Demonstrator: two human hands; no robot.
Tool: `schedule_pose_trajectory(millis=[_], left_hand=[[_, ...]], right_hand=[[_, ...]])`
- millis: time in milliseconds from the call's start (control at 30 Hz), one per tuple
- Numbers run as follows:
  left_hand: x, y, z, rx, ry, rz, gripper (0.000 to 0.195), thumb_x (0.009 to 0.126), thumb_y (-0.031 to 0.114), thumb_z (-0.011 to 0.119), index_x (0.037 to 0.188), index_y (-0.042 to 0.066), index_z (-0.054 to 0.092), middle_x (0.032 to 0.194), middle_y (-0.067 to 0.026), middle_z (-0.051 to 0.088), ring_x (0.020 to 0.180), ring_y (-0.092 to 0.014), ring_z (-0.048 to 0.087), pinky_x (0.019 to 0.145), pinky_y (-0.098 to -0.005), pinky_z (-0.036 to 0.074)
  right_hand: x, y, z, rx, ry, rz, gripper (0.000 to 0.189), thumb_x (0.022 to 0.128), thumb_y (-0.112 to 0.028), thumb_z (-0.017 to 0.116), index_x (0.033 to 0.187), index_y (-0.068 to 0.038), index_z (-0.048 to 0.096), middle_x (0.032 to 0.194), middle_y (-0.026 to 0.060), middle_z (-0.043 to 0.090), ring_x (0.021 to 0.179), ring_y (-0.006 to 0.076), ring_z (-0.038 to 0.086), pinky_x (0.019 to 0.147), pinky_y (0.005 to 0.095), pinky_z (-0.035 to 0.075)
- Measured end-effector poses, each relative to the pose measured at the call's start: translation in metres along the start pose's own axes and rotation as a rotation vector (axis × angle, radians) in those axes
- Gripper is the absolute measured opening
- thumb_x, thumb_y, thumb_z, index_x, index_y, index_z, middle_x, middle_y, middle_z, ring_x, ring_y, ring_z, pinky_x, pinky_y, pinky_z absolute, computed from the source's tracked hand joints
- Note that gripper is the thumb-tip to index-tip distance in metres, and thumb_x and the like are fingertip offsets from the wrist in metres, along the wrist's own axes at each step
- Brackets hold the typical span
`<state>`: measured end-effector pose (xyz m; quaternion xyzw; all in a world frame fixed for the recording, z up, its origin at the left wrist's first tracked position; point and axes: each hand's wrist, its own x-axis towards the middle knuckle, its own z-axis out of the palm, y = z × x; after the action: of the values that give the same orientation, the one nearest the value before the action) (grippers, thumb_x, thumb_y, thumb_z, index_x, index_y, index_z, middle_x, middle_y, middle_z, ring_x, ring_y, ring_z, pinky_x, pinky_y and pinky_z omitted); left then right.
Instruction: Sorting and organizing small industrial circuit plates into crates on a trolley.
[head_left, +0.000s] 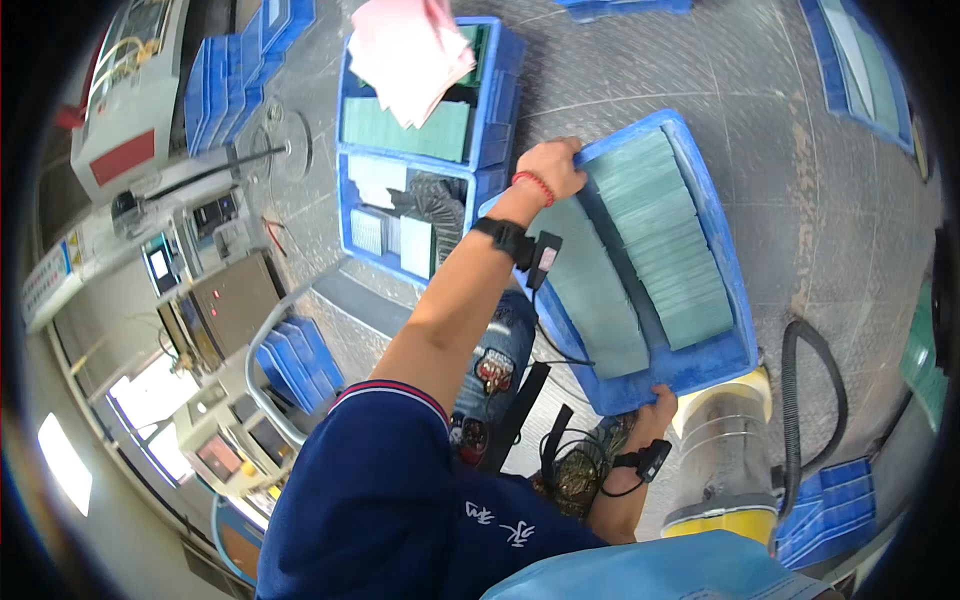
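Note:
A blue plastic bin is held tilted in front of me. Two long rows of thin green sheets stand packed inside it, with a gap between the rows. My left hand grips the bin's rim at its upper left; a red bead bracelet and a black strap with a small device are on that arm. At the bin's lower edge my right hand holds the rim, its fingers mostly hidden underneath. Another black strap with a device is on the right wrist.
Left of the held bin stand blue bins with green sheets, pink sheets and black plastic. A clear cylinder with a yellow base and a corrugated hose are at lower right. Machines line the left.

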<state>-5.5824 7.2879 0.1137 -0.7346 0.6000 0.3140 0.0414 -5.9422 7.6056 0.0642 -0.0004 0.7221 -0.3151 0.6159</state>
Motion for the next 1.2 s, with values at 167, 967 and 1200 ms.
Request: schedule_pose_trajectory(millis=[167, 967, 1200], left_hand=[[-0.074, -0.052, -0.056, -0.236, 0.221, -0.111, 0.029, 0.061, 0.024, 0.062, 0.081, 0.004, 0.057, 0.08, -0.0176, 0.059, 0.075, -0.034, 0.058, 0.068, -0.0399, 0.046], [-0.254, -0.516, -0.189, -0.252, 0.438, -0.809, 0.058, 0.076, 0.06, 0.045, 0.08, 0.004, 0.06, 0.08, -0.0214, 0.06, 0.08, -0.037, 0.057, 0.071, -0.0406, 0.045], [-0.249, -0.619, -0.115, -0.178, 0.482, -0.83, 0.057, 0.079, 0.059, 0.042, 0.078, 0.003, 0.054, 0.073, -0.0229, 0.056, 0.075, -0.039, 0.055, 0.065, -0.0435, 0.043]], right_hand=[[-0.046, -0.102, 0.021, 0.0, 0.173, 0.061, 0.045, 0.052, 0.006, 0.046, 0.096, 0.005, 0.051, 0.087, 0.0104, 0.054, 0.076, 0.0265, 0.055, 0.072, 0.0365, 0.046], [-0.132, 0.002, 0.427, -0.431, -0.522, 0.241, 0.048, 0.061, 0.005, 0.054, 0.108, 0.002, 0.047, 0.098, 0.0101, 0.054, 0.086, 0.0241, 0.054, 0.074, 0.0331, 0.045], [-0.15, 0.101, 0.47, -0.515, -0.56, 0.171, 0.048, 0.059, 0.003, 0.06, 0.105, 0.002, 0.047, 0.093, 0.0086, 0.055, 0.081, 0.021, 0.054, 0.074, 0.0283, 0.042]])
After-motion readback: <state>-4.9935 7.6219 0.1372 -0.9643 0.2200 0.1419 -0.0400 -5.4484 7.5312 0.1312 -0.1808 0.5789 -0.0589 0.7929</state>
